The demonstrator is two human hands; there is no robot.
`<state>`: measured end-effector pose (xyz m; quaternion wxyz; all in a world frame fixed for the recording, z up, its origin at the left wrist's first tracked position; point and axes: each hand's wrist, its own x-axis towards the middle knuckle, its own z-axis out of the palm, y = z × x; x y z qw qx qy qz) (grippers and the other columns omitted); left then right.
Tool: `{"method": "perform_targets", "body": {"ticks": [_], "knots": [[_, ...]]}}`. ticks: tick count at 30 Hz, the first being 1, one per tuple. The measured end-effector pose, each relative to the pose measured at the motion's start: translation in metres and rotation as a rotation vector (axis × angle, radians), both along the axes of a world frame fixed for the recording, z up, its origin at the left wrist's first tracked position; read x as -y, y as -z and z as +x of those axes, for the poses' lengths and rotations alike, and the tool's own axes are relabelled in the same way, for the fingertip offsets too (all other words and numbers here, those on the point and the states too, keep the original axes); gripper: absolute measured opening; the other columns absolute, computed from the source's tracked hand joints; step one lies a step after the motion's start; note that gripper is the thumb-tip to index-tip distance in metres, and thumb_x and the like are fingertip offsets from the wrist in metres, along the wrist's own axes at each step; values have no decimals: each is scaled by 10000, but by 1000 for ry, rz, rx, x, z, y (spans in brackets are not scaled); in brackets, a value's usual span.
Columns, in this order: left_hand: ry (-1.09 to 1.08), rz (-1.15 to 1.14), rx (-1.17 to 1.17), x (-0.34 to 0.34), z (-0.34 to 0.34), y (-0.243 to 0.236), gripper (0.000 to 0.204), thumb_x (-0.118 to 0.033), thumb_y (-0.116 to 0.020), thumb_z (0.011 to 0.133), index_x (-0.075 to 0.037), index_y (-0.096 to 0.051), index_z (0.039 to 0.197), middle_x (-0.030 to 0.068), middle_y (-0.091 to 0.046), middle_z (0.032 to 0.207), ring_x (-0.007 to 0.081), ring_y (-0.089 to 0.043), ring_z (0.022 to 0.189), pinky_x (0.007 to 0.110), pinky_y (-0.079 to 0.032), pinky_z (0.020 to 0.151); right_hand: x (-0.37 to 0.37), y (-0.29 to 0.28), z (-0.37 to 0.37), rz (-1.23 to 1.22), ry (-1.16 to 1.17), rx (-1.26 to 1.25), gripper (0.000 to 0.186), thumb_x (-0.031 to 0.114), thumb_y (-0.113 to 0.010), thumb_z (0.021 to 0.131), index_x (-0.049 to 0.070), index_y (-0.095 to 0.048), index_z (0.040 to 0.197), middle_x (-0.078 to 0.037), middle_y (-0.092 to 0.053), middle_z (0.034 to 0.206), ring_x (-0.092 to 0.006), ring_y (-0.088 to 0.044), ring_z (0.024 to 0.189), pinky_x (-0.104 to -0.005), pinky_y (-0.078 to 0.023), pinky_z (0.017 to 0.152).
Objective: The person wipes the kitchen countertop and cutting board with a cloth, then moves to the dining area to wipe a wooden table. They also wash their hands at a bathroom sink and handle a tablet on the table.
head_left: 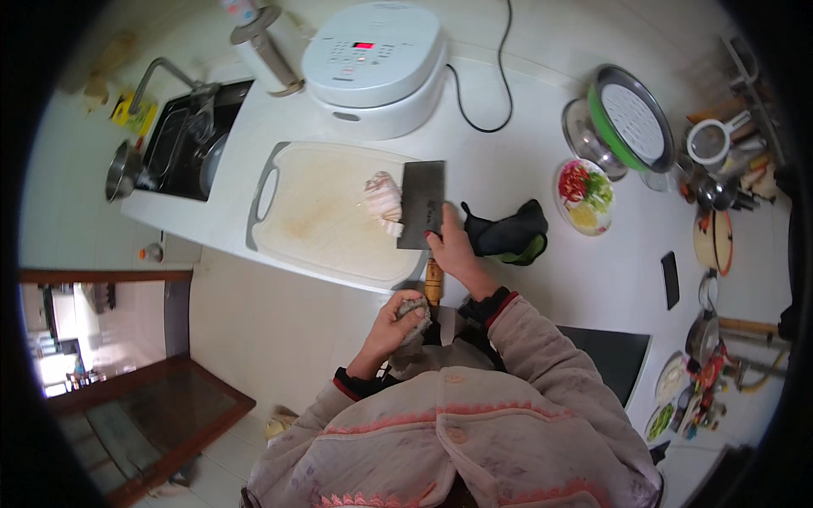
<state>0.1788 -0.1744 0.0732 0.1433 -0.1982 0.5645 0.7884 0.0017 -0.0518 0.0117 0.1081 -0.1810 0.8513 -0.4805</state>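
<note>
Cleaver at the meat's three o'clock.
Meat lies at ten o'clock from the right grip, clamped on the cleaver's blade; left grip clutches grey cloth.

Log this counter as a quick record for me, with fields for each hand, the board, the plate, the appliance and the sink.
Left hand: holding a grey cloth
Right hand: touching the cleaver at its blade, near the wooden handle
Cutting board: pale pink-and-white meat, just left of the blade
Plate: red, green and yellow chopped pieces, in separate heaps
Appliance: white rice cooker, red display lit
Sink: dark, far left
</note>
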Motion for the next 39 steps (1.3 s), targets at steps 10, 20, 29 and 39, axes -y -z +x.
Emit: {"method": "perform_targets", "body": {"ticks": [10,20,29,39], "knots": [[196,-31,-8,22,-22,-11,314,-147,-596,945,-59,-542,1242,37,-607,1096,119,-569,968,259,-476,835,-11,-38,-3,201,-138,53,443,219,-571,913,-37,-496,1266,-265,-655,946,-428,-638,853,-484,-513,737],[126,349,-151,12,-56,-57,192,-209,-499,1014,-32,-556,1061,36,-649,927,93,-600,791,245,-491,709,-174,-98,30,3,363,-198,234,12,-557,902,1,-631,1123,-111,-664,976,-186,-653,836,-290,-520,700],[11,500,-116,-137,-118,-61,217,-234,-396,1061,-70,-527,1116,60,-619,1082,147,-607,961,305,-521,833,-256,-91,77,-276,305,317,216,109,-576,937,12,-647,1116,-74,-676,1005,-130,-623,925,-276,-504,780],[172,-375,-417,-264,-139,-33,449,-132,-603,936,-49,-477,1359,106,-526,1330,221,-477,1220,325,-359,1032,-374,-72,46,-550,183,392,557,91,-639,881,0,-410,1380,-103,-594,1176,-167,-593,1004,-301,-498,866]]}}
